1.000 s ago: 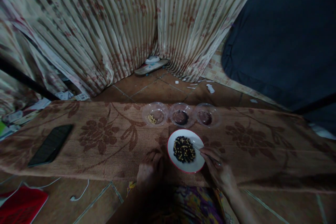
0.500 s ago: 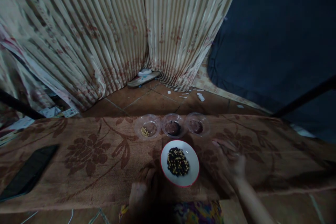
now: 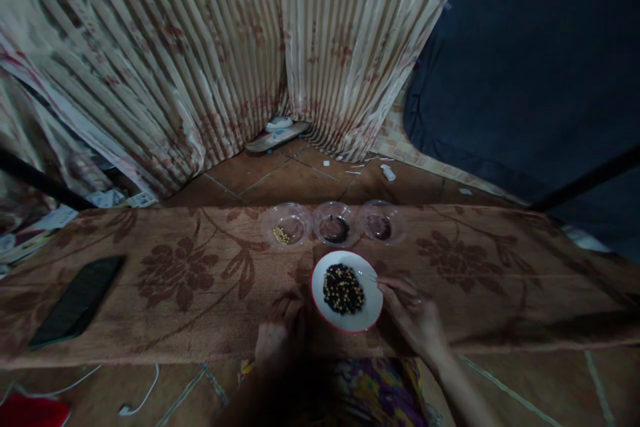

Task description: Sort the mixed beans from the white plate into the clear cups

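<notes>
A white plate [image 3: 373, 310] with a red rim holds a pile of black beans mixed with small yellow beans [image 3: 343, 289]. My right hand [image 3: 413, 313] is at the plate's right edge, its fingers pinched on thin, pale tweezers [image 3: 369, 275] whose tips reach over the plate near the pile. To the left of the plate, my left hand [image 3: 280, 330] rests on the cloth with curled fingers, dim in shadow. Behind the plate stand three clear plastic bowls: the left bowl [image 3: 295, 215] has yellow beans, the middle bowl [image 3: 330, 217] black ones, the right bowl [image 3: 395, 220] dark reddish ones.
A brown flowered cloth [image 3: 200, 320] covers the narrow table. On its left lies a dark phone or tablet [image 3: 77, 300]. Beyond the table are a striped curtain [image 3: 230, 47], a skateboard [image 3: 277, 137] on the tiled floor and a dark blue fabric [image 3: 530, 67] at right.
My right hand has moved left from the open cloth to the plate's rim, bringing the tweezers over the plate. My left hand stays beside the plate. The view has shifted slightly.
</notes>
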`<state>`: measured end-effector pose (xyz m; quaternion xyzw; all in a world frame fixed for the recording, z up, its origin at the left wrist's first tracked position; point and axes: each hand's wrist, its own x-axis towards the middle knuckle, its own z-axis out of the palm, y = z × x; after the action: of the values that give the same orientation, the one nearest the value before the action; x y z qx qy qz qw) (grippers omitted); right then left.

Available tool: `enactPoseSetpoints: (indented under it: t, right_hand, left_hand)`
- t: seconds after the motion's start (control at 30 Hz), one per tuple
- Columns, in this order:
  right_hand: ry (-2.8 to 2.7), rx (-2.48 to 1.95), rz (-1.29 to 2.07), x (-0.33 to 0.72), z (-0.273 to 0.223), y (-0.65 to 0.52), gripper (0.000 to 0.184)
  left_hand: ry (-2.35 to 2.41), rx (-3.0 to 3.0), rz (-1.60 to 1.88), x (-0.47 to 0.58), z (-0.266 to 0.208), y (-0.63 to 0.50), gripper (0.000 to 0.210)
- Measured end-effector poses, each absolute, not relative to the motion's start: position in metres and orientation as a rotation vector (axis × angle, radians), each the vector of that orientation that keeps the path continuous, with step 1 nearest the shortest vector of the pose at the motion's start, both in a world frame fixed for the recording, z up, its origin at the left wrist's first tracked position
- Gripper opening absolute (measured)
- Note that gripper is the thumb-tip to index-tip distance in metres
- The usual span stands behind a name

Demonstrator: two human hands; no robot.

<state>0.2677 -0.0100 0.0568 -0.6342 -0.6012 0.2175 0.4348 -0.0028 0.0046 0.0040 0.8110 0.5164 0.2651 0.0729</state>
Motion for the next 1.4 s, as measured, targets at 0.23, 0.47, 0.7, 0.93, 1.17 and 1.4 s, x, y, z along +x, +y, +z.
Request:
enactPoseSetpoints:
  t: [0.23, 0.47, 0.7, 0.93, 1.17, 1.4]
  right_hand:
    - [-1.627, -1.567, 0.515, 0.249, 0.055, -0.016, 0.023]
    - [-1.685, -1.476, 0.578, 0.247, 0.065, -0.020, 0.023]
    - [-1.562, -1.610, 0.404, 0.260, 0.057, -0.011, 0.023]
    - [-1.645, -1.626, 0.384, 0.256, 0.049, -0.014, 0.025]
    - [-1.666, -1.630, 0.323, 0.258, 0.049, -0.016, 0.024]
    - [-1.716, -1.606, 0.271, 0.260, 0.045, -0.014, 0.025]
  left_hand:
    - [1.533, 2.418, 0.769, -0.004, 0.003, 0.005, 0.017]
    - [1.561, 2.439, 0.796, -0.003, 0.001, 0.004, 0.016]
    - [1.527, 2.442, 0.788, -0.004, 0.001, 0.005, 0.014]
    - [1.535, 2.431, 0.771, -0.003, -0.001, 0.004, 0.014]
    - [1.531, 2.413, 0.748, -0.003, 0.002, 0.004, 0.016]
    - [1.527, 2.407, 0.751, -0.003, 0.001, 0.004, 0.015]
